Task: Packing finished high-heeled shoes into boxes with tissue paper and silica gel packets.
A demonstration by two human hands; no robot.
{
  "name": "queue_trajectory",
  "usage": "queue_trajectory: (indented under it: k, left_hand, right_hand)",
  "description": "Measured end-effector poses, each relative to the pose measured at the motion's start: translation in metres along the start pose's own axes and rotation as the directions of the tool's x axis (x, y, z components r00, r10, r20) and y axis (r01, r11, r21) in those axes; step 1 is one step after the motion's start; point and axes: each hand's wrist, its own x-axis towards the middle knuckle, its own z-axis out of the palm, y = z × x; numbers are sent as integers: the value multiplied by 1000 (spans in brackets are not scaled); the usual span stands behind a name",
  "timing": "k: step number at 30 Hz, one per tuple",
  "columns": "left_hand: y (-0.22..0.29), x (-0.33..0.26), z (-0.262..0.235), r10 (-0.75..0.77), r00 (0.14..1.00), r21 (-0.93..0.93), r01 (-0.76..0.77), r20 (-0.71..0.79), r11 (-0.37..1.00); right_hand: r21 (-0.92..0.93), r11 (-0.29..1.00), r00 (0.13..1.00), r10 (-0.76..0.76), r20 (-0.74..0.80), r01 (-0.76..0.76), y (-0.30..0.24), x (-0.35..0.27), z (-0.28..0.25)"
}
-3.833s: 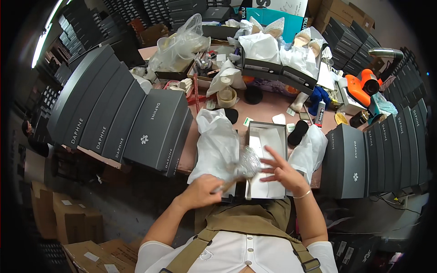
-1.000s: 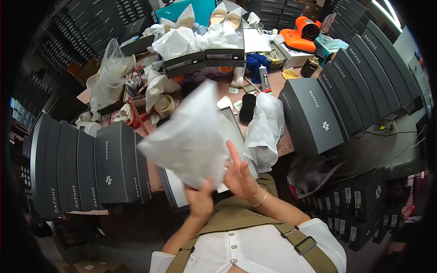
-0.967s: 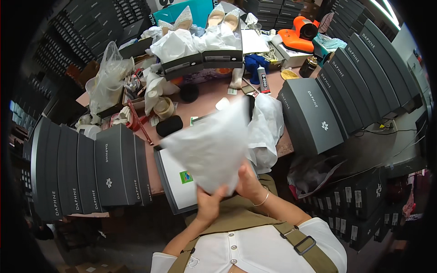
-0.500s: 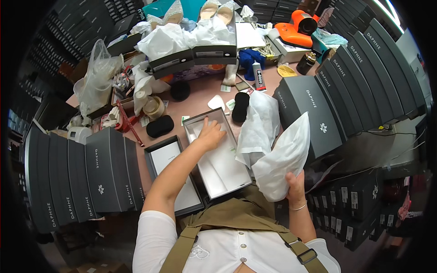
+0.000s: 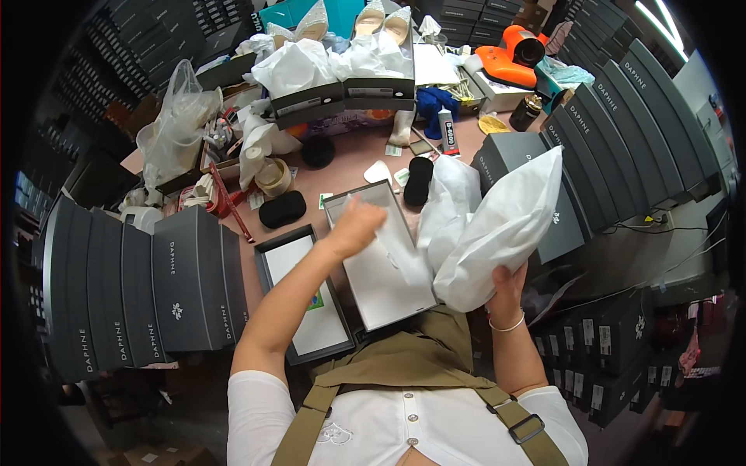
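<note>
My right hand [image 5: 509,286] grips the lower end of a puffy white pouch [image 5: 505,225], holding it up at the right of the open box. What is inside the pouch is hidden. A second white pouch [image 5: 454,190] lies behind it, partly covered. My left hand [image 5: 359,227], slightly blurred, is closed over the grey shoe box [image 5: 395,317]. A thin white paper [image 5: 408,260] trails from its fingers into the box. Under my left forearm lies a dark-rimmed box lid [image 5: 289,357] with a white inside and a small green item [image 5: 315,301].
Stacked grey shoe boxes flank me, left stack [image 5: 194,287] and right stack [image 5: 606,147]. Two boxes with sparkly shoes [image 5: 373,23] stand at the back. Black oval pads [image 5: 282,209], a glue tube [image 5: 448,132], a dark jar [image 5: 526,113] and an orange device [image 5: 509,58] sit on the table.
My right hand has lifted the pouch up and to the right. My left hand has closed and risen from the box, pulling paper up. The view has shifted slightly.
</note>
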Motion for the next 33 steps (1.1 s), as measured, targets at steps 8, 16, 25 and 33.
queue_trajectory:
  k: [8, 16, 25, 33]
  left_hand:
    - [2, -23, -125, -225, 548, -199, 108, -805, 974]
    - [28, -46, -13, 123, 992, 317, -112, -13, 942]
    - [-1, -26, 29, 8, 900, -25, 3, 436, 1000]
    - [49, -27, 12, 53, 947, 95, -87, 316, 992]
  right_hand:
    - [-881, 425, 589, 664, 460, 209, 179, -1, 7]
    - [-811, 346, 496, 657, 568, 472, 49, -29, 58]
    - [-881, 138, 650, 625, 432, 453, 135, -59, 12]
    - [-695, -305, 756, 186, 627, 652, 80, 18, -57]
